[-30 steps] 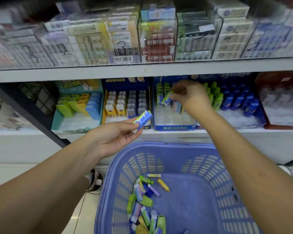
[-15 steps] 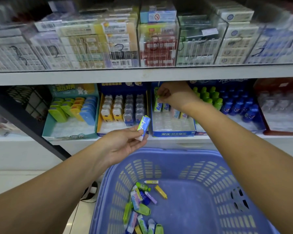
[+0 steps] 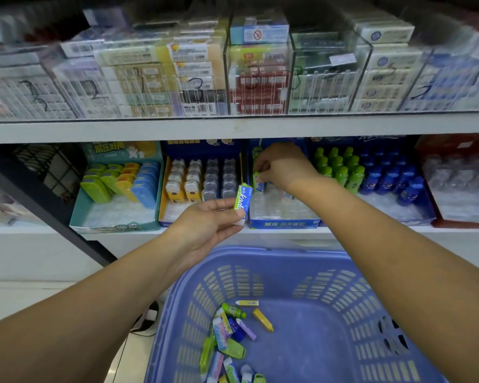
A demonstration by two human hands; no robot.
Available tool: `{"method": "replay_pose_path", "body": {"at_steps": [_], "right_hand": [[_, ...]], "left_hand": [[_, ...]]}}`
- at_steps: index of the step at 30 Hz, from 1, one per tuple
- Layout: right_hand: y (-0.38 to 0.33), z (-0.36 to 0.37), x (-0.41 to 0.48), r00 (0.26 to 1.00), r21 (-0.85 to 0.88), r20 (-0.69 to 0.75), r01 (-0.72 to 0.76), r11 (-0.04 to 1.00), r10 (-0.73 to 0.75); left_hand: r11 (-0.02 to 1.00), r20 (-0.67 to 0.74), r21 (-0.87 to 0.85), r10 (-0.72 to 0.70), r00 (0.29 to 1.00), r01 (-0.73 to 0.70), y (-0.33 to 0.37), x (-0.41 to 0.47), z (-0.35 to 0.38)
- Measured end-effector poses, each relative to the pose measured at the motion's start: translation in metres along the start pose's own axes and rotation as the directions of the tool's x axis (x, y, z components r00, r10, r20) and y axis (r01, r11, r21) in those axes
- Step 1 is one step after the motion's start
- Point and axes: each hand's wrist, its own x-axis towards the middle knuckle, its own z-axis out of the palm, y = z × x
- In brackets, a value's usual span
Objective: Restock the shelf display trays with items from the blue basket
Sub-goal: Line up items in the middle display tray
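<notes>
Left hand: the left hand (image 3: 205,225) is pinching a green pack (image 3: 243,199) between thumb and fingertips, holding it upright just in front of the tray's left front corner.
Right hand: the right hand (image 3: 284,165) is reaching into the tray (image 3: 284,224), its fingers curled and pinching the top end of a second pack (image 3: 257,176) that is standing in a back slot.
Tray: it is sitting on the lower shelf, and its front clear slots are showing no packs.
Basket: the blue basket (image 3: 329,272) is waiting below the shelf, with loose packs (image 3: 223,331) lying along its left side.
Handling: the pack is looking small, light and fairly stiff, and its glossy wrap is probably slippery. Pinching the flat faces near the top is likely leaving the bottom free to drop into a slot.
</notes>
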Motion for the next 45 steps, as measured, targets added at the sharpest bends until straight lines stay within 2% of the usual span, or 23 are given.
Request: {"method": "replay_pose_path", "body": {"at_steps": [2,4,5,6,8,9,11,13,15,16,17,19,20,22,25,32,37,42,45], "right_hand": [[-0.001,-0.001,-0.001,1.0,-0.049,0.029,-0.002,0.999,0.003],[0.0,0.0,-0.006,0.999,-0.043,-0.043,0.007,0.999,-0.009],[0.0,0.001,-0.011,0.993,0.037,-0.121,0.009,0.999,-0.004],[0.0,0.0,-0.018,0.983,0.203,-0.179,0.0,0.979,0.038],[-0.001,-0.003,-0.035,0.983,0.605,-0.15,0.004,0.796,0.109],[-0.001,-0.005,-0.042,0.991,0.725,-0.09,-0.002,0.689,0.098],[-0.001,-0.009,-0.055,0.999,0.812,-0.001,-0.023,0.583,0.04],[0.001,-0.013,-0.06,0.999,0.847,-0.02,-0.007,0.532,0.044],[0.009,-0.016,-0.057,0.984,0.819,-0.121,0.024,0.573,0.132],[0.014,-0.017,-0.054,0.967,0.771,-0.181,0.026,0.637,0.18],[0.019,-0.018,-0.049,0.949,0.717,-0.23,0.016,0.697,0.215],[0.027,-0.015,-0.041,0.934,0.618,-0.28,-0.002,0.786,0.222],[0.029,-0.011,-0.038,0.937,0.564,-0.288,-0.001,0.826,0.197],[0.03,-0.002,-0.034,0.945,0.466,-0.297,0.017,0.884,0.139],[0.033,0.006,-0.03,0.946,0.401,-0.31,0.04,0.915,0.094],[0.035,0.006,-0.024,0.946,0.31,-0.321,0.066,0.949,0.039],[0.038,0.006,-0.026,0.95,0.306,-0.306,0.039,0.951,0.059],[0.036,0.008,-0.025,0.964,0.028,-0.263,0.04,0.999,-0.032],[0.029,0.001,-0.021,0.983,-0.12,-0.182,0.005,0.993,-0.027]], "left_hand": [[0.999,0.002,0.036,0.018,1.0,-0.018,0.001,0.0,0.004],[0.997,0.003,0.064,0.049,0.999,-0.049,0.003,0.001,0.009],[0.994,0.004,0.08,0.069,0.998,-0.07,0.003,0.002,0.011],[0.991,-0.001,0.095,0.093,0.996,-0.093,0.004,0.003,0.014],[0.984,-0.025,0.114,0.144,0.989,-0.14,0.006,0.005,0.019],[0.979,-0.032,0.12,0.169,0.985,-0.164,0.007,0.006,0.021],[0.971,-0.034,0.129,0.208,0.978,-0.202,0.008,0.008,0.026],[0.961,-0.027,0.148,0.241,0.97,-0.235,0.009,0.01,0.03],[0.903,-0.01,0.31,0.317,0.948,-0.299,0.007,0.013,0.035],[0.81,0.023,0.479,0.373,0.927,-0.338,0.005,0.014,0.036],[0.666,0.091,0.648,0.414,0.906,-0.37,0.002,0.013,0.037],[0.32,0.27,0.856,0.391,0.88,-0.405,-0.008,0.009,0.036],[0.167,0.342,0.893,0.35,0.872,-0.418,-0.014,0.008,0.035],[-0.052,0.437,0.897,0.259,0.861,-0.439,-0.023,0.006,0.031],[-0.211,0.495,0.864,0.19,0.848,-0.457,-0.027,0.006,0.026],[-0.233,0.499,0.86,0.198,0.844,-0.454,-0.028,0.008,0.028],[-0.227,0.51,0.854,0.193,0.838,-0.467,-0.027,0.007,0.028],[-0.231,0.51,0.853,0.186,0.84,-0.467,-0.027,0.008,0.028],[-0.228,0.497,0.861,0.179,0.849,-0.455,-0.026,0.009,0.028]]}}
